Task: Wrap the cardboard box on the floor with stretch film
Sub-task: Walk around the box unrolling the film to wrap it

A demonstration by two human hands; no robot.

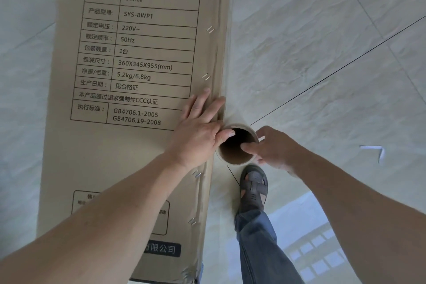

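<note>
**Hands at the corner, roll upright beside the box**

Hands (235, 138) working together at the right edge of the cardboard box (129, 104), which lies flat and long on the tiled floor (322, 53), printed specification panel facing up. Left hand (198, 127) spread flat on the box top, fingers straight and reaching to the stapled edge, thumb hooked over the rim of the film roll (237, 144). Right hand (274, 147) curled round the far side of that roll, thumb pinching inside the open cardboard core. Roll held on end, touching the box's long side, seen straight down its hollow centre. Film itself too clear to make out with certainty; faint wrinkling along the box's right edge possibly a layer already laid, though impossible to confirm. One sandalled foot (253, 185) planted just beside the roll, jeans leg below it. Small scrap of white paper (378, 151) lying well apart on the tiles to the right.

Judged an early or middle stage of wrapping: pinning the film against the cardboard with the flat left palm while steadying the roll for a pull. Next move likely calling for firm pressure from the left palm to keep the film anchored, then a steady drag of the roll along or around the box side, kept taut enough to cling without slipping off the corner.
</note>
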